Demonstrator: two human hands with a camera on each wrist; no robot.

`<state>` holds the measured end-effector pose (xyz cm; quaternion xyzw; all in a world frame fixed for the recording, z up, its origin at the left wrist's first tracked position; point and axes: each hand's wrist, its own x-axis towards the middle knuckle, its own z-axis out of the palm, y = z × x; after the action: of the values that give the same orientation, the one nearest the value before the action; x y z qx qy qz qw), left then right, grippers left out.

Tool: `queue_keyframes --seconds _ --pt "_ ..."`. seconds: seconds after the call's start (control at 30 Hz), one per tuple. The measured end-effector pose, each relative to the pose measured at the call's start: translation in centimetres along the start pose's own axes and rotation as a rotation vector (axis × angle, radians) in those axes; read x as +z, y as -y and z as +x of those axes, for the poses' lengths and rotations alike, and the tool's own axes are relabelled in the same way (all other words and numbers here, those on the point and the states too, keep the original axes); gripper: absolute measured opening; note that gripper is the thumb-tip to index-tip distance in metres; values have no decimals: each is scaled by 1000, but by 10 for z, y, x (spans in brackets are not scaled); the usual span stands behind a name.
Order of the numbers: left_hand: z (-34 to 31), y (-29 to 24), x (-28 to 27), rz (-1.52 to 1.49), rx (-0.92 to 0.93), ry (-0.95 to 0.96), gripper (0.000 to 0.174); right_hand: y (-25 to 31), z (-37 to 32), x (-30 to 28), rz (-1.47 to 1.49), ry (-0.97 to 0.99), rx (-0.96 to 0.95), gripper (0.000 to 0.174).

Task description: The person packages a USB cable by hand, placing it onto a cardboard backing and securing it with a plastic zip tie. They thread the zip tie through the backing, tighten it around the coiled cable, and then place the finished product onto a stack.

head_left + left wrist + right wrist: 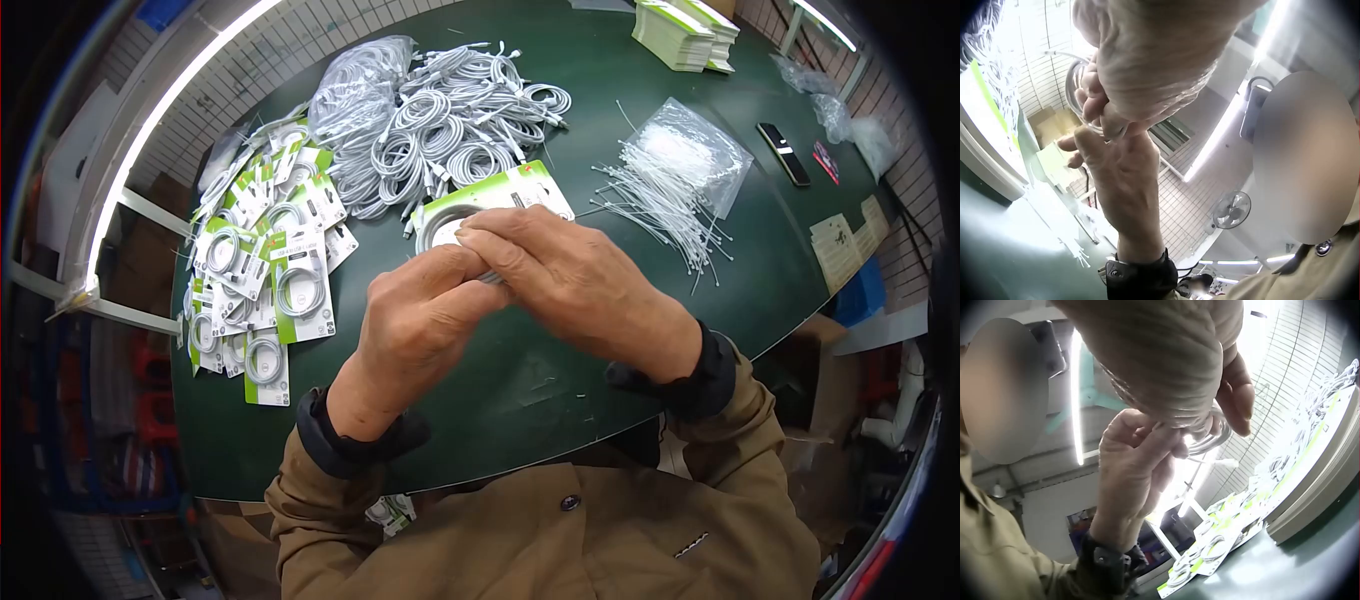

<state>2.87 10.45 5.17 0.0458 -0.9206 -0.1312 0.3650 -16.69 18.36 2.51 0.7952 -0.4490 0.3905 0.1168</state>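
Both hands meet over the table, gripping a coiled pale grey cable between them. My left hand (420, 310) has its thumb and curled fingers on the coil's near side. From the other side my right hand (580, 285) pinches it, fingertips against the left hand's. Part of the coiled cable (1071, 94) shows past the fingers in the left wrist view. A cable end (1225, 464) sticks out below the coil in the right wrist view. Just beyond the hands lies a stack of green-and-white packaging cards (545, 188), partly covered by them.
Behind sits a large heap of coiled cables (470, 110), partly bagged. Carded cables (300, 285) pile up at left. White cable ties (665, 205) spread from a clear bag (735, 160) at right. A phone (783, 153) and card stacks (675, 38) lie farther off.
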Motion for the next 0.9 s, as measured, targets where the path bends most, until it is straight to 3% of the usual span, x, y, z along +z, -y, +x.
queue_keyframes --seconds 0.1,0.2,0.33,0.43,0.53,0.63,0.83,0.9 --pt "-2 4 3 43 2 0 25 -6 -3 8 -4 108 55 39" --pt "-3 4 0 19 17 15 29 -16 -6 13 42 65 5 34" --pt "-2 2 -4 -15 -22 97 23 -21 -12 18 141 99 27 29" --pt "-1 2 -6 -13 -33 150 23 -22 -15 14 272 214 129 39" --pt "2 1 -1 -32 -57 157 25 -22 -16 11 573 147 194 50" --pt "5 -2 1 -22 -29 155 25 -25 -12 -13 796 299 376 53" --pt "12 1 1 -43 83 143 28 -39 -17 -19 789 155 257 36" --pt "11 -2 2 -122 58 118 33 -38 -19 -21 834 190 332 34"
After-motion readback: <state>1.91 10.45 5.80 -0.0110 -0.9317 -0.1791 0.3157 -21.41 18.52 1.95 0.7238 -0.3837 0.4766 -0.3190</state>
